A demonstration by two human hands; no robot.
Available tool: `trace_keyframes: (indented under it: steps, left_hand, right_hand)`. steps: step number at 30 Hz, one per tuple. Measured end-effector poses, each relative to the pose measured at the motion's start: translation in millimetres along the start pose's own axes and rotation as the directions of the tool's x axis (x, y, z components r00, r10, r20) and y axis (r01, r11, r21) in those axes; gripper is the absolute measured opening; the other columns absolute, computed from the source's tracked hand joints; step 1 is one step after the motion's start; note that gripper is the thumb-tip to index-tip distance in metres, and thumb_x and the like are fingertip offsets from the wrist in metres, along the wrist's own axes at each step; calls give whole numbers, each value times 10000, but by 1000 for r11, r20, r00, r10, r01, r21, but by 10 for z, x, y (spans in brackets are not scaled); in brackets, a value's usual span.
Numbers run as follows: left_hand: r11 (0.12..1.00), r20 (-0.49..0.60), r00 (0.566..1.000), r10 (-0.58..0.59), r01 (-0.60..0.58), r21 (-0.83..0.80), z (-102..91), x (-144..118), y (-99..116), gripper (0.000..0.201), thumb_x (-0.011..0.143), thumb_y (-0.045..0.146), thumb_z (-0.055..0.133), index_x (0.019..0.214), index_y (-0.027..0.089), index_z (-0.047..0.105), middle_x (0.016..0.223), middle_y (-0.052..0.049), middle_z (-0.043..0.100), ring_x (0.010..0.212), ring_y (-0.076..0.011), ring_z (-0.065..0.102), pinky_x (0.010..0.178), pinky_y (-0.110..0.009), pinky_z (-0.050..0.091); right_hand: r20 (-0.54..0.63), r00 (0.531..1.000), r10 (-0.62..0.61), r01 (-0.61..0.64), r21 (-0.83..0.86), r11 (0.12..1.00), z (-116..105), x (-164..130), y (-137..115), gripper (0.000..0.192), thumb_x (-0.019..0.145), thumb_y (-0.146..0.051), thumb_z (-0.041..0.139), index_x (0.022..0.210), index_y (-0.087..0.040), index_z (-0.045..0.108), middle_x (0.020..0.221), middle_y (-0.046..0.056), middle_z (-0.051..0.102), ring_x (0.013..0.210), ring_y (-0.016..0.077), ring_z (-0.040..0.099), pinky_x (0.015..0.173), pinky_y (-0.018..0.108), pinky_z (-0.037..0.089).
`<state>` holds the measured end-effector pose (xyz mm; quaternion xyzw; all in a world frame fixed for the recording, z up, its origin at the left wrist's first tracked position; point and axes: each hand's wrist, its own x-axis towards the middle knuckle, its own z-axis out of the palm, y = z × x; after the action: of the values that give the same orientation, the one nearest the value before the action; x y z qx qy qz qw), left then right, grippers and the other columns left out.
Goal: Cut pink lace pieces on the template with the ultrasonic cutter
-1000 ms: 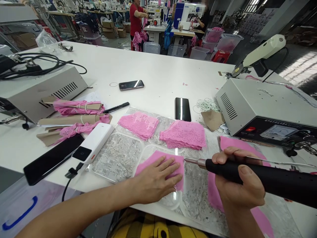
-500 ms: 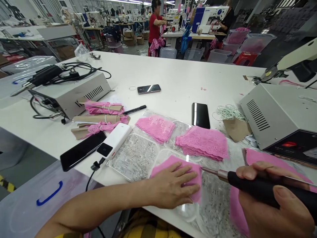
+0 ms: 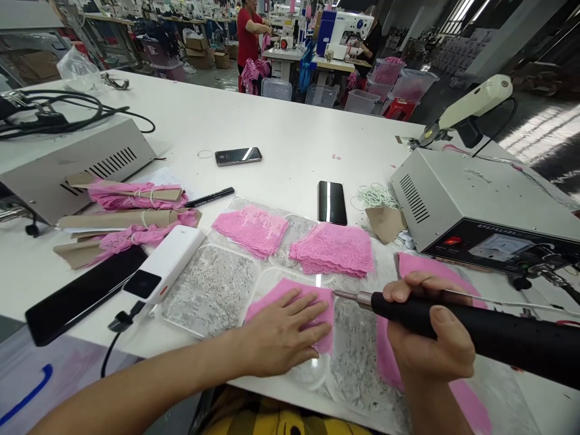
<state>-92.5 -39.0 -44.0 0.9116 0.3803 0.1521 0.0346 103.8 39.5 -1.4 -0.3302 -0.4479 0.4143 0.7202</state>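
My left hand (image 3: 283,332) lies flat, fingers spread, on a piece of pink fabric (image 3: 325,326) over a clear plastic tray (image 3: 263,284). In my right hand (image 3: 426,332) is a black-handled tool with a narrow metal tip (image 3: 493,332), held nearly level and pointing left. Its tip is at the fabric's upper right corner; whether it touches cannot be made out. More pink fabric (image 3: 389,356) lies under and beside my right wrist, partly hidden. Behind my hands are two stacks of pink lace pieces, one at the left (image 3: 251,229) and one at the right (image 3: 333,248).
A grey control box (image 3: 480,181) with a meter stands at the right, another box (image 3: 86,160) at the left. Around the tray lie a white power bank (image 3: 174,260), phones (image 3: 332,202), tied pink bundles (image 3: 136,196), a pen (image 3: 209,197) and elastic loops (image 3: 376,196). People are at sewing machines beyond.
The view has turned right, so things sit farther left in the picture. My left hand stays flat on the fabric, and the tool's tip is still at the same corner.
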Motion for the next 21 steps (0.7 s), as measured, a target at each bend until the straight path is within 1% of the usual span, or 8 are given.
trace_keyframes:
  steps: [4,7,12,21]
  left_hand:
    - [1000,46,999,6,-6,1,0,-4,-10,452,1004,428,399,1366,178,500,1463,-110,464,1384,-275,389,1138,-464,304]
    - [1000,61,998,12,-12,11,-9,2,-15,455,1011,435,372,1366,179,499,1471,-106,455,1377,-280,400,1128,-464,321]
    - [1000,65,998,15,-16,15,-21,19,-13,462,1012,448,358,1352,173,507,1475,-102,451,1368,-287,411,1116,-464,336]
    - [1000,13,1000,12,-12,20,-18,33,-19,417,989,460,423,1273,185,557,1456,-89,476,1339,-276,446,1100,-432,348]
  right_hand:
    - [59,998,-26,26,3,1000,9,-4,29,175,648,-278,578,798,-194,608,793,13,591,531,119,535,495,307,453]
    - [83,996,-36,37,-16,999,4,-1,33,163,661,-275,580,801,-195,601,795,11,582,539,117,540,500,305,454]
    - [60,998,-36,37,-21,999,-14,7,19,165,653,-260,562,797,-188,598,801,13,580,544,118,537,506,313,462]
    - [26,1000,-15,16,-24,1000,-6,16,2,178,623,-267,563,777,-188,607,773,4,586,525,120,531,502,317,460]
